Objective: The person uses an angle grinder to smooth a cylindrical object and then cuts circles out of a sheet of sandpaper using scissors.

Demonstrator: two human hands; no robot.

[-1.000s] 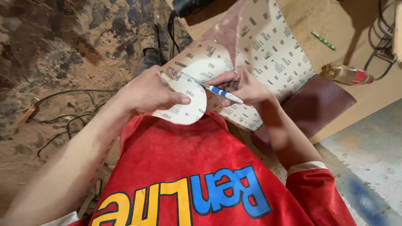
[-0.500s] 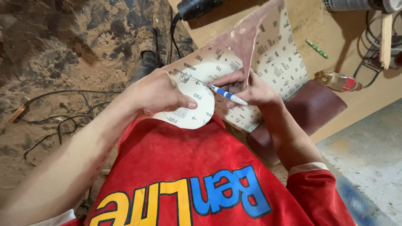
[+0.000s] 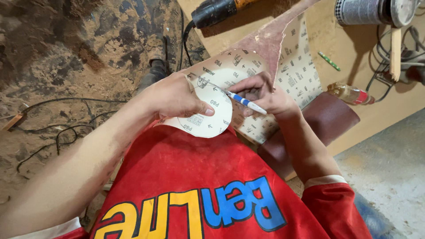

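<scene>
Since the earlier frame the view has tipped upward, bringing a black power tool (image 3: 217, 11) and a checkered can (image 3: 361, 11) into sight, while both hands have stayed on the same work. At far left, dark cables (image 3: 62, 132) trail over a dirty floor (image 3: 66, 44). Next, the left hand (image 3: 175, 97) lies flat, fingers and thumb pressing a pale round disc (image 3: 208, 121) onto a larger sheet of sandpaper (image 3: 296, 71) turned printed back up, its reddish grit side folded over at the top. Right of it, the right hand (image 3: 265, 95) is closed around a blue and white pen (image 3: 241, 101), tip at the disc's upper edge. Tracing well seems to call for firm, steady pressure on the disc and the pen tip kept tight against its rim. Farther right on the table (image 3: 354, 57) lie a green pencil (image 3: 329, 61), a small bottle (image 3: 352, 94) and a dark reddish sheet (image 3: 327, 119). The table's edge runs diagonally just beyond; open room is mostly toward the top.
</scene>
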